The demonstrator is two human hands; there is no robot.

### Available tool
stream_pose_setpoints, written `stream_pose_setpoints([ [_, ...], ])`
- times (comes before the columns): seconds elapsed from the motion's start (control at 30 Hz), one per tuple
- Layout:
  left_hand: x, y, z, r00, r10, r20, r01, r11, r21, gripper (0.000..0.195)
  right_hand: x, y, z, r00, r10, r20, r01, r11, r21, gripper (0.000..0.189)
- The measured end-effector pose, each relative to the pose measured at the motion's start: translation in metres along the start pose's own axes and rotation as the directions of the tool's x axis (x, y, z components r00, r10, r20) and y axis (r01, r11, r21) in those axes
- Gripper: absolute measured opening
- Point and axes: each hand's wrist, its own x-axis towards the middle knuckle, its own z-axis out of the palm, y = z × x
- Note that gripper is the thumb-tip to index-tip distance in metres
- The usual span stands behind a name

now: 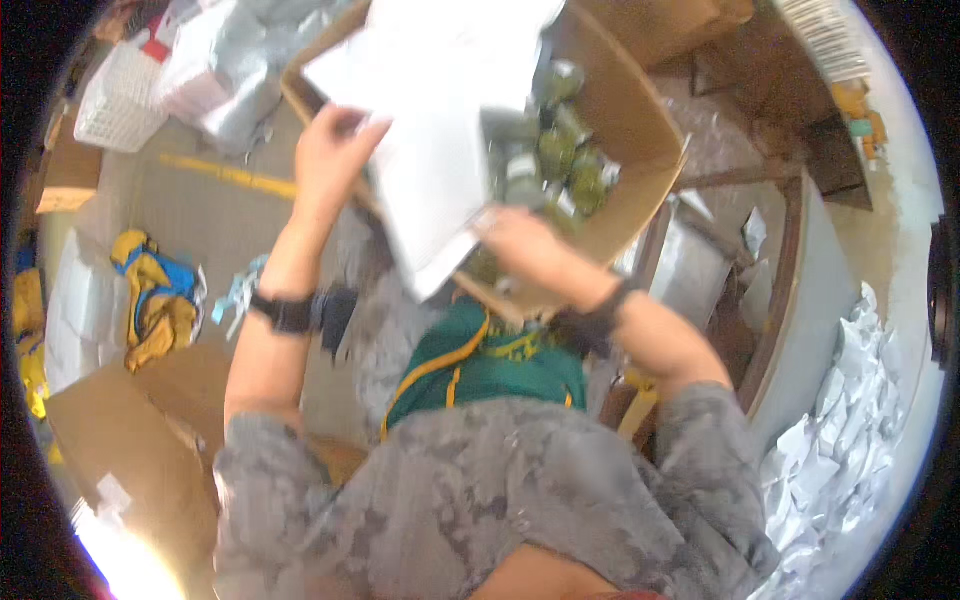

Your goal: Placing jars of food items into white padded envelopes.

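Observation:
A bright, overexposed white sheet or flat bag [435,165] hangs over the near left side of an open cardboard box [637,90]. My left hand [334,161] is at the sheet's left edge, thumb and fingers curved; blur hides whether they pinch it. The fingers of my right hand [525,244] close on its lower right edge. Inside the box, several olive-green bundles [559,154] with small white labels lie partly covered by the white material. Dark bands circle both wrists.
A green bag with yellow trim [480,360] is below the box, close to my body. To the left are a white plastic basket [120,101], blue-and-yellow cloth [157,289] and a cardboard carton [127,435]. Many white packets [832,435] are heaped at right, beside a framed bin [787,247].

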Motion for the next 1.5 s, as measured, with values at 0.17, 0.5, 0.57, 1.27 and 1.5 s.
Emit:
stream_pose_setpoints([
  [0.17, -0.039, -0.060, -0.065, 0.981, -0.185, -0.065, 0.170, 0.967, -0.190, 0.023, 0.072, -0.033, 0.068, 0.999, -0.031, 0.007, 0.032, 0.994, -0.100, 0.049],
  [0.5, -0.051, -0.077, -0.089, 0.903, -0.366, -0.226, 0.157, 0.770, -0.618, 0.029, 0.058, -0.003, 0.026, 0.973, 0.232, 0.006, -0.227, 0.946, 0.231, 0.064],
  [0.57, -0.052, -0.066, -0.071, 0.952, -0.271, -0.139, 0.151, 0.816, -0.558, 0.032, 0.030, 0.024, 0.036, 0.907, 0.375, -0.192, -0.255, 0.850, 0.460, 0.078],
  [1.27, -0.151, 0.006, 0.038, 0.559, 0.268, 0.784, -0.721, 0.625, 0.300, 0.042, -0.106, -0.048, -0.006, 0.708, 0.605, -0.366, -0.273, 0.711, 0.648, 0.083],
  [1.5, -0.167, -0.010, 0.026, 0.442, 0.253, 0.861, -0.798, 0.548, 0.249, 0.052, -0.115, -0.038, 0.016, 0.666, 0.712, -0.223, -0.283, 0.517, 0.808, 0.081],
])
